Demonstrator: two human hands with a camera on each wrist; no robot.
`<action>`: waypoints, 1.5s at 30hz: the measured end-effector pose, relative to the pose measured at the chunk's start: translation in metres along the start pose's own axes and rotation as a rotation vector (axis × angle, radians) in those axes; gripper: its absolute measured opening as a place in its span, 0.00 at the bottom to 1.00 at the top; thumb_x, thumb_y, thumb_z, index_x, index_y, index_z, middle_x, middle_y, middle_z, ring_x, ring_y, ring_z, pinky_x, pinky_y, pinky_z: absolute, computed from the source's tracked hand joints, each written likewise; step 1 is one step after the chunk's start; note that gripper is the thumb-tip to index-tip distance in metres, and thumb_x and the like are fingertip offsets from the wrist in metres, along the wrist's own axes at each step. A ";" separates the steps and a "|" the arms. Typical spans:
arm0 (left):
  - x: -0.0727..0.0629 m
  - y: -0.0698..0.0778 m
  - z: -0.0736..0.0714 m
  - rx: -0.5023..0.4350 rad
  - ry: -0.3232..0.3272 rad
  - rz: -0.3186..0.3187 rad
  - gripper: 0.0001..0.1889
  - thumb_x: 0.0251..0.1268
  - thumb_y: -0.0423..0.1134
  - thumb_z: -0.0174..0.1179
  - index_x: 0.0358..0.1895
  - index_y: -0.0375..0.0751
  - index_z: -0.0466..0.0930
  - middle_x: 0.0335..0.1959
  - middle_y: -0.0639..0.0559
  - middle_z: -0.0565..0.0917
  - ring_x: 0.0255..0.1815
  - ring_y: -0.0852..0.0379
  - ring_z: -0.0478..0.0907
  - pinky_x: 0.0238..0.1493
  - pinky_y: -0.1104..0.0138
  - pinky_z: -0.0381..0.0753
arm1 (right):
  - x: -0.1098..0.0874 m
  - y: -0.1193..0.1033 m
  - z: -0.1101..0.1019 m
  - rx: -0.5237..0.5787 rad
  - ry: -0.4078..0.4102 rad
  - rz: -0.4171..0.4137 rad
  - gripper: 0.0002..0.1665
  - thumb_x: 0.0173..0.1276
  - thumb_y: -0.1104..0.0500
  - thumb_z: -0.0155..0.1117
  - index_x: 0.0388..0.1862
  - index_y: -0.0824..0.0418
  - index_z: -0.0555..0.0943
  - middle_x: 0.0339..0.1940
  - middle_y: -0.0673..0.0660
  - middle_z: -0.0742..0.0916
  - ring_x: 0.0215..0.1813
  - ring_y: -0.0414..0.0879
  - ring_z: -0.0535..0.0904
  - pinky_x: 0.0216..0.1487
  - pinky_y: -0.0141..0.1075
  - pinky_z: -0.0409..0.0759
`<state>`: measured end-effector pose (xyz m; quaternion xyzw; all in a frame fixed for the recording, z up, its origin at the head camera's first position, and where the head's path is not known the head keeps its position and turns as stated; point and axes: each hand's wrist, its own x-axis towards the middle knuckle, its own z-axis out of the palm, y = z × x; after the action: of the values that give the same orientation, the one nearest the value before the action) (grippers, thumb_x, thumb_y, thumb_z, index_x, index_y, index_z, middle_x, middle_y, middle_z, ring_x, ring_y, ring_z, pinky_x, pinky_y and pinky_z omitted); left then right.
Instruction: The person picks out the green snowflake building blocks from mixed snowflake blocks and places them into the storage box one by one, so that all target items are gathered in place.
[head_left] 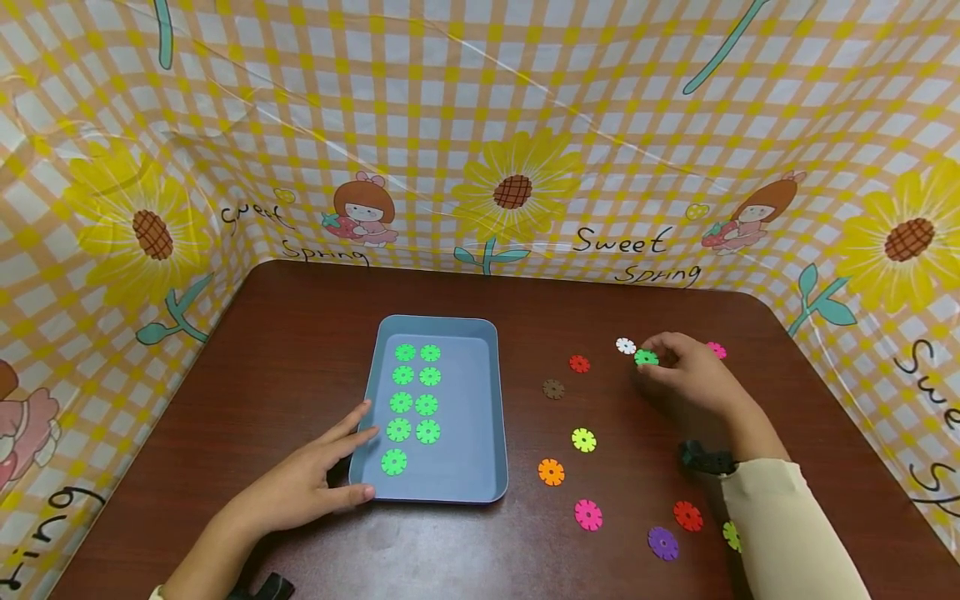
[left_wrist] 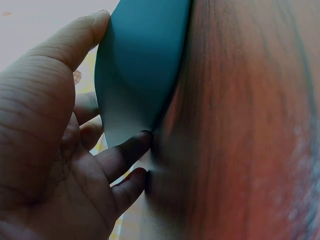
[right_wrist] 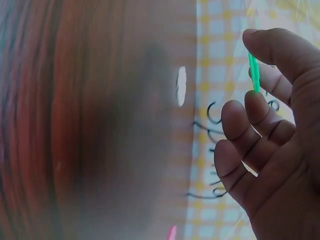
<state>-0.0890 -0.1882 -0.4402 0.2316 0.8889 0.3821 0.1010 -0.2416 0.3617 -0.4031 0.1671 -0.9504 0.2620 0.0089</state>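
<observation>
My right hand (head_left: pixel 686 367) pinches a green notched disc (head_left: pixel 646 357) between thumb and fingers, raised off the table. In the right wrist view the green disc (right_wrist: pixel 254 72) is edge-on at the fingertips, apart from the white disc (right_wrist: pixel 181 86). That white disc (head_left: pixel 626 346) lies just left of the hand in the head view. A blue-grey tray (head_left: pixel 468 467) holds several green discs (head_left: pixel 426 405) in two columns along its left part. With fingers spread, my left hand (head_left: pixel 300 483) touches the tray's left side; its thumb is near the front left corner.
Loose discs lie right of the tray: red (head_left: pixel 579 364), brown (head_left: pixel 553 389), yellow (head_left: pixel 583 440), orange (head_left: pixel 551 472), pink (head_left: pixel 588 515), purple (head_left: pixel 663 543) and others. A pink disc (head_left: pixel 717 350) lies behind the right hand. Checked cloth (head_left: pixel 420 108) walls the table's back and sides.
</observation>
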 end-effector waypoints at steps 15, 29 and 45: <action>0.000 0.001 -0.001 0.010 0.006 0.005 0.40 0.64 0.60 0.63 0.75 0.43 0.65 0.82 0.53 0.47 0.78 0.46 0.52 0.65 0.42 0.65 | 0.013 -0.045 0.020 -0.020 0.007 -0.173 0.14 0.63 0.58 0.74 0.45 0.57 0.81 0.39 0.51 0.80 0.39 0.46 0.75 0.39 0.39 0.75; -0.001 -0.001 0.000 0.010 0.012 0.012 0.42 0.64 0.62 0.62 0.75 0.42 0.65 0.82 0.53 0.47 0.78 0.48 0.52 0.65 0.43 0.65 | 0.024 -0.085 0.042 0.039 -0.046 -0.336 0.15 0.60 0.60 0.76 0.43 0.54 0.80 0.36 0.48 0.79 0.35 0.44 0.74 0.34 0.35 0.75; 0.000 0.000 0.000 -0.009 0.005 0.009 0.41 0.65 0.61 0.63 0.75 0.43 0.64 0.82 0.54 0.46 0.78 0.47 0.51 0.65 0.42 0.65 | 0.031 -0.143 0.064 0.049 -0.151 -0.412 0.14 0.61 0.58 0.76 0.43 0.52 0.80 0.36 0.45 0.77 0.36 0.44 0.74 0.35 0.34 0.75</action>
<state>-0.0887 -0.1886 -0.4402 0.2343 0.8863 0.3872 0.0981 -0.2199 0.2042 -0.3845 0.3771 -0.8875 0.2647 -0.0129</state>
